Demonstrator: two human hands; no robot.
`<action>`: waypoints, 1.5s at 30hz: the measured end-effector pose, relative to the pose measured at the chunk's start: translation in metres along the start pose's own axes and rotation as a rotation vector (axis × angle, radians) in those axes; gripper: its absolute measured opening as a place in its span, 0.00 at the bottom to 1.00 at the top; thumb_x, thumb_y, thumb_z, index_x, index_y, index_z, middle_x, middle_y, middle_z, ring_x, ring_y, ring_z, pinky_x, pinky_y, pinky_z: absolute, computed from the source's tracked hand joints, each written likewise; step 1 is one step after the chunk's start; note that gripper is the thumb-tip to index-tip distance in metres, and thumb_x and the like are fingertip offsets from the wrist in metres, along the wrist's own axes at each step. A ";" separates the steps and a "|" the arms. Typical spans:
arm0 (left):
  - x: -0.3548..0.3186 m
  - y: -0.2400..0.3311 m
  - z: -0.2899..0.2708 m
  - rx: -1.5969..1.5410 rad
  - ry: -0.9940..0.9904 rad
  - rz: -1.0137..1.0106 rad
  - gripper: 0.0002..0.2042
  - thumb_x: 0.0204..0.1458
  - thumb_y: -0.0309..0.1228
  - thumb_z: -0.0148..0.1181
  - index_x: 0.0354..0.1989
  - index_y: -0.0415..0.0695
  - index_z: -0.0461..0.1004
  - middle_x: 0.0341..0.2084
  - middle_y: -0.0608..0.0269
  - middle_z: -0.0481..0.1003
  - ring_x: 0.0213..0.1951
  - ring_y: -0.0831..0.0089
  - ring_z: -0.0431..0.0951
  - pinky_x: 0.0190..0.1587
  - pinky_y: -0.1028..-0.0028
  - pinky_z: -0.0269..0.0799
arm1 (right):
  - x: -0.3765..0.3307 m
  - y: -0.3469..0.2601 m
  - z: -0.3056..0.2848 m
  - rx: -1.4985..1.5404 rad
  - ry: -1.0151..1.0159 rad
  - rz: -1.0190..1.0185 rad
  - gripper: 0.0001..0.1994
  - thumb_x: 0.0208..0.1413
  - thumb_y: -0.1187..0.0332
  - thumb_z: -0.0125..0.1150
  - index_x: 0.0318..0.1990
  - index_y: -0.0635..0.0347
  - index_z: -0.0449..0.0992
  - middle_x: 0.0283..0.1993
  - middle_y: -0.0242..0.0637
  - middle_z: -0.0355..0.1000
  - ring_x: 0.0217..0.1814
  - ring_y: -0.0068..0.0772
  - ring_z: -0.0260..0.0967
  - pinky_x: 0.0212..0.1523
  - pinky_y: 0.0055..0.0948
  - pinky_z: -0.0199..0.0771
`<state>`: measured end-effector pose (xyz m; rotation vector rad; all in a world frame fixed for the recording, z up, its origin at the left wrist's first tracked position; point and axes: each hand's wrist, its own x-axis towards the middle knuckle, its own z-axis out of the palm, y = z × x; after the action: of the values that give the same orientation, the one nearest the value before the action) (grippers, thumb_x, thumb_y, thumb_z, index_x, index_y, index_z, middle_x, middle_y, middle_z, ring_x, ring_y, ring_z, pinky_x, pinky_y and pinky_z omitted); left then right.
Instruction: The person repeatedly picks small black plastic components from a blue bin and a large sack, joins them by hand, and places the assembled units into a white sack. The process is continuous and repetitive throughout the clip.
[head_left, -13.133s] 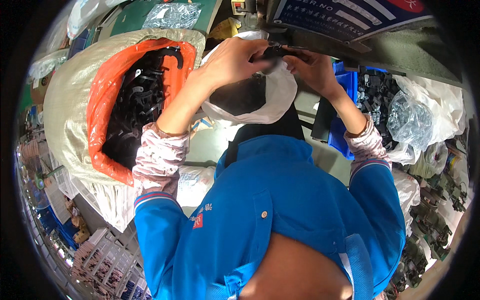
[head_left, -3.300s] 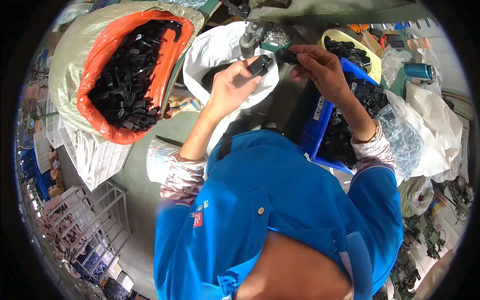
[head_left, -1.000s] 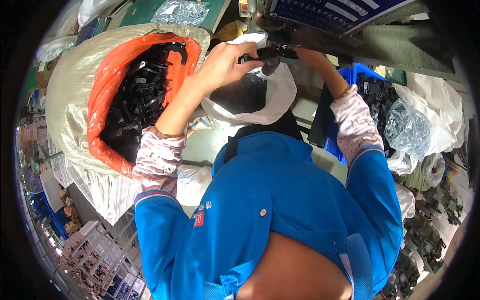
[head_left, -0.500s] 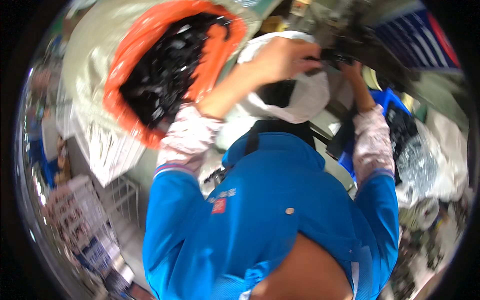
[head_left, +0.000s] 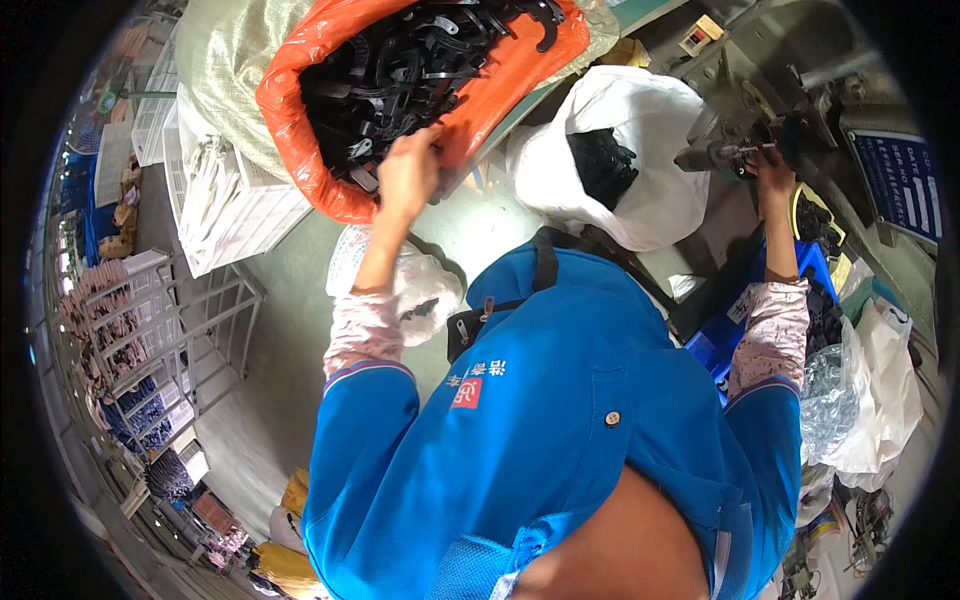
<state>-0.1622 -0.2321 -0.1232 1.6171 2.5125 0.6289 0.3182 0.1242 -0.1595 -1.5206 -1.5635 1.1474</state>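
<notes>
My left hand (head_left: 408,178) is at the near rim of an orange plastic bag (head_left: 285,105) with curved black plastic parts (head_left: 400,75) heaped in it. Its fingers are curled, and what they hold, if anything, is hidden. My right hand (head_left: 773,182) reaches up to the head of a dark metal machine (head_left: 725,152) on the right. Its fingers are closed at the machine's tip around something too small to make out. Between the hands stands an open white sack (head_left: 640,100), with black pieces (head_left: 603,165) lying inside.
A blue bin (head_left: 735,320) and clear plastic bags (head_left: 835,390) sit by my right forearm. White crates (head_left: 235,225) stand left of the orange bag. A small white bag (head_left: 425,295) lies below my left hand. Farther left is a metal rack (head_left: 170,320).
My left hand has moved left from above the white sack to the orange bag's rim. My right hand stays by the machine. The whole view has shifted.
</notes>
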 end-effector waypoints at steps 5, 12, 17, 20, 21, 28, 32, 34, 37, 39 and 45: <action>-0.030 -0.041 -0.026 0.070 -0.297 0.242 0.20 0.43 0.18 0.55 0.47 0.46 0.75 0.46 0.57 0.76 0.54 0.56 0.71 0.53 0.61 0.70 | -0.015 -0.017 -0.008 -0.104 -0.048 0.036 0.16 0.58 0.68 0.62 0.49 0.71 0.75 0.41 0.40 0.76 0.39 0.25 0.74 0.38 0.25 0.79; -0.030 -0.052 -0.026 0.019 -0.281 0.313 0.21 0.39 0.14 0.59 0.45 0.42 0.74 0.50 0.56 0.75 0.53 0.53 0.71 0.57 0.62 0.67 | -0.087 -0.102 0.007 0.552 -0.171 -0.004 0.10 0.57 0.72 0.64 0.45 0.67 0.79 0.37 0.37 0.78 0.39 0.28 0.76 0.40 0.26 0.77; -0.017 -0.062 -0.043 -0.389 -0.102 -0.070 0.17 0.52 0.15 0.59 0.50 0.39 0.69 0.54 0.58 0.74 0.49 0.72 0.75 0.52 0.72 0.70 | -0.112 -0.138 0.013 0.707 -0.322 -0.057 0.11 0.57 0.70 0.65 0.44 0.65 0.80 0.36 0.34 0.77 0.34 0.25 0.73 0.39 0.24 0.73; -0.011 -0.092 -0.039 -0.794 0.034 -0.161 0.18 0.54 0.13 0.58 0.50 0.39 0.62 0.55 0.52 0.71 0.51 0.70 0.74 0.56 0.71 0.69 | -0.112 -0.143 0.022 0.696 -0.304 -0.049 0.09 0.56 0.71 0.66 0.43 0.65 0.81 0.35 0.33 0.77 0.34 0.24 0.72 0.39 0.25 0.72; -0.010 -0.094 -0.047 -0.829 0.096 -0.248 0.16 0.54 0.14 0.58 0.49 0.39 0.62 0.53 0.53 0.72 0.52 0.69 0.74 0.56 0.71 0.70 | -0.108 -0.140 0.028 0.696 -0.296 -0.053 0.09 0.56 0.71 0.66 0.42 0.64 0.81 0.35 0.33 0.77 0.34 0.24 0.72 0.38 0.25 0.72; 0.032 -0.063 -0.076 -1.039 0.428 -0.092 0.18 0.52 0.12 0.60 0.46 0.41 0.63 0.48 0.49 0.75 0.51 0.66 0.76 0.57 0.70 0.69 | -0.103 -0.120 0.029 0.600 -0.301 -0.196 0.07 0.59 0.66 0.65 0.41 0.58 0.80 0.33 0.30 0.77 0.32 0.21 0.72 0.36 0.25 0.75; 0.042 0.000 -0.094 -0.756 0.562 -0.021 0.17 0.55 0.20 0.61 0.49 0.40 0.62 0.49 0.50 0.74 0.50 0.65 0.75 0.56 0.69 0.71 | -0.110 -0.088 0.052 0.225 0.053 -0.605 0.09 0.59 0.66 0.61 0.40 0.62 0.80 0.31 0.32 0.78 0.33 0.20 0.74 0.37 0.24 0.76; 0.036 0.047 -0.094 -0.820 0.612 -0.011 0.17 0.56 0.23 0.61 0.50 0.40 0.61 0.47 0.51 0.74 0.48 0.65 0.75 0.50 0.69 0.76 | -0.121 -0.097 0.061 -0.225 0.243 -0.767 0.12 0.57 0.62 0.62 0.40 0.62 0.78 0.34 0.48 0.77 0.31 0.45 0.77 0.34 0.39 0.75; 0.027 0.094 -0.052 -1.089 0.361 0.017 0.14 0.59 0.25 0.57 0.50 0.40 0.61 0.42 0.54 0.74 0.40 0.68 0.75 0.37 0.69 0.78 | -0.183 -0.114 0.050 0.079 0.052 -0.404 0.17 0.56 0.63 0.61 0.49 0.64 0.77 0.35 0.48 0.77 0.36 0.48 0.76 0.37 0.37 0.74; 0.012 0.144 -0.007 -1.138 0.043 -0.163 0.12 0.59 0.28 0.57 0.49 0.42 0.65 0.40 0.58 0.74 0.37 0.72 0.74 0.32 0.73 0.74 | -0.225 -0.089 0.026 0.016 0.148 -0.537 0.14 0.56 0.68 0.64 0.48 0.61 0.78 0.34 0.44 0.77 0.33 0.41 0.76 0.33 0.32 0.74; -0.035 0.305 0.072 -1.349 -0.655 -0.115 0.21 0.47 0.21 0.69 0.50 0.41 0.70 0.27 0.71 0.70 0.20 0.84 0.67 0.21 0.82 0.61 | -0.333 -0.011 -0.107 -0.450 0.499 -0.171 0.08 0.51 0.74 0.61 0.39 0.60 0.81 0.35 0.45 0.78 0.35 0.47 0.77 0.38 0.38 0.78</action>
<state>0.1333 -0.1339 -0.0763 0.8714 1.1276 1.1399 0.4448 -0.1889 -0.0693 -1.7414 -1.6119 0.2851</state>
